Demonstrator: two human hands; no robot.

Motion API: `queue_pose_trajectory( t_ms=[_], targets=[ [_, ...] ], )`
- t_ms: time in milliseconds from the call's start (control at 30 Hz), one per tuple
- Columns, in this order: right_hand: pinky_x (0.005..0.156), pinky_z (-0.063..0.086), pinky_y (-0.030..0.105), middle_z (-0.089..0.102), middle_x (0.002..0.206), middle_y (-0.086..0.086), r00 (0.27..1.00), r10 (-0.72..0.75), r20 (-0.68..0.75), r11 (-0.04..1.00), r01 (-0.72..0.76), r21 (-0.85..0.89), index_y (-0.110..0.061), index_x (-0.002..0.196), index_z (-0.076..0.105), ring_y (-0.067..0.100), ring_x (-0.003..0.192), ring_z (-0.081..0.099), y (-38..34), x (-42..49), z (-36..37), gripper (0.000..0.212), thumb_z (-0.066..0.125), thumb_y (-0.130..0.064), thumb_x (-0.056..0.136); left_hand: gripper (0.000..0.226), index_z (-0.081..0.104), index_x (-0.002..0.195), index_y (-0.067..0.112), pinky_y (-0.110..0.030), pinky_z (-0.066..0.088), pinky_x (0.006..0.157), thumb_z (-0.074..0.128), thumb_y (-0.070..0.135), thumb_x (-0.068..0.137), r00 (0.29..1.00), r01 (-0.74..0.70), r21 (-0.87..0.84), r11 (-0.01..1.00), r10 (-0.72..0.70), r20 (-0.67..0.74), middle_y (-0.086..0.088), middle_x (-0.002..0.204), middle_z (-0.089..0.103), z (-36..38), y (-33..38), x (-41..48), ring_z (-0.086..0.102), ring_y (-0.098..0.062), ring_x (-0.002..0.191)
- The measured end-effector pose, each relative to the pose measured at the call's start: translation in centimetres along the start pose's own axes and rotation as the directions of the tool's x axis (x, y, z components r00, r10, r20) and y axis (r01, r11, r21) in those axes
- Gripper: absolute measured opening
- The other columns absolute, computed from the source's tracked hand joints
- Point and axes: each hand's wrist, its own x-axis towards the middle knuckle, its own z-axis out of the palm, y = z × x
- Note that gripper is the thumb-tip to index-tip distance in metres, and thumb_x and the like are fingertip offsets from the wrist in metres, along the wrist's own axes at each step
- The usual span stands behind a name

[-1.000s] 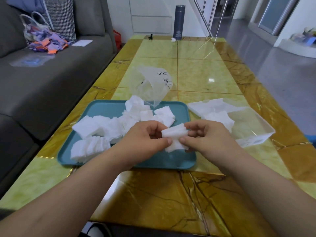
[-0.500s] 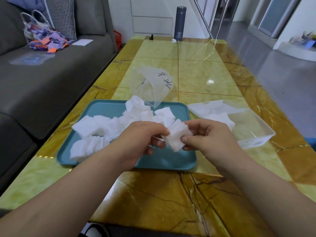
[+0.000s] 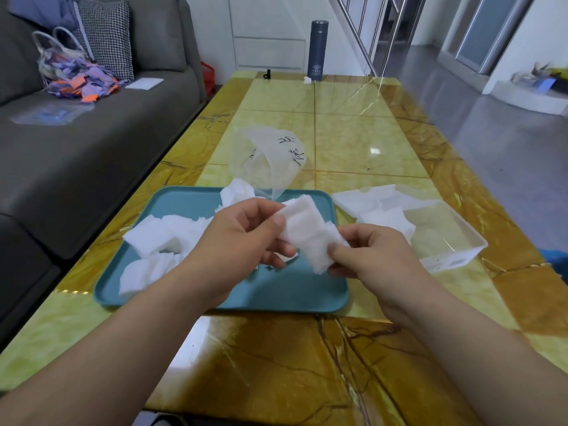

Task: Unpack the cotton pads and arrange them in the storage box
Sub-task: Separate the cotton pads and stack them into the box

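Note:
A stack of white cotton pads point(image 3: 307, 230) hangs tilted above the teal tray point(image 3: 295, 290). My left hand point(image 3: 242, 238) pinches its upper end and my right hand point(image 3: 375, 256) pinches its lower end. More loose cotton pads point(image 3: 156, 238) lie heaped on the tray's left and back, partly hidden by my left hand. To the right stands the clear storage box point(image 3: 455, 241), with some cotton pads point(image 3: 387, 221) in its near-left part. The empty clear plastic bag point(image 3: 270, 158) with black writing lies behind the tray.
The white box lid point(image 3: 365, 196) lies just behind the box. A dark flask point(image 3: 318, 50) stands at the table's far end. A grey sofa point(image 3: 92, 133) with a bag and paper scraps runs along the left side. Glossy yellow tabletop point(image 3: 362, 139) stretches beyond.
Both hands lifted the stack of pads slightly and turned it from lying level to slanting, the left hand now holding the top end and the right the bottom.

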Motion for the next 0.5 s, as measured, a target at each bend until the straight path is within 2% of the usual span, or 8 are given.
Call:
queue_pose_trajectory(
  t_ms=[100,233,367,500],
  targets=[
    [0.066,0.061,0.026,0.080,0.090,0.008,0.999,0.023,0.039,0.997,-0.026,0.077,-0.012,0.099,0.077,0.020,0.084,0.077,-0.4,-0.3,0.2,0.016,0.072,0.000,0.092,0.017,0.075,0.110,0.013,-0.027,0.052,0.056,0.060,0.010,0.103,0.983,-0.044,0.120,0.992,0.021,0.182,-0.019,0.084,0.072,0.3,-0.2,-0.5,0.065,-0.018,0.068],
    [0.067,0.061,0.027,0.080,0.091,0.013,0.989,0.019,0.145,0.992,-0.037,0.123,-0.007,0.105,0.073,0.024,0.085,0.078,-0.9,-0.8,0.2,0.016,0.071,0.002,0.092,0.016,0.077,0.104,0.023,-0.028,0.049,0.056,0.064,0.014,0.100,0.991,-0.074,0.216,0.973,0.048,0.125,-0.016,0.082,0.073,0.7,-0.9,-0.1,0.063,-0.013,0.066],
    [0.075,0.064,0.028,0.081,0.093,0.010,0.980,0.000,0.199,0.993,-0.023,0.113,-0.011,0.110,0.076,0.023,0.090,0.079,-1.1,-1.1,0.2,0.016,0.069,-0.008,0.096,0.011,0.074,0.100,0.020,-0.028,0.049,0.056,0.065,0.013,0.099,0.994,-0.066,0.207,0.976,0.047,0.096,-0.010,0.077,0.074,0.6,-1.2,0.4,0.064,-0.014,0.065],
    [0.083,0.065,0.034,0.081,0.095,0.010,0.980,0.012,0.197,0.995,-0.031,0.094,-0.010,0.113,0.076,0.023,0.092,0.079,-1.1,-0.9,0.2,0.020,0.061,-0.004,0.101,0.009,0.074,0.100,0.018,-0.031,0.051,0.059,0.066,0.014,0.099,0.996,-0.050,0.218,0.975,0.032,0.088,-0.011,0.078,0.074,0.5,-1.6,0.6,0.066,-0.017,0.067]
  ],
)
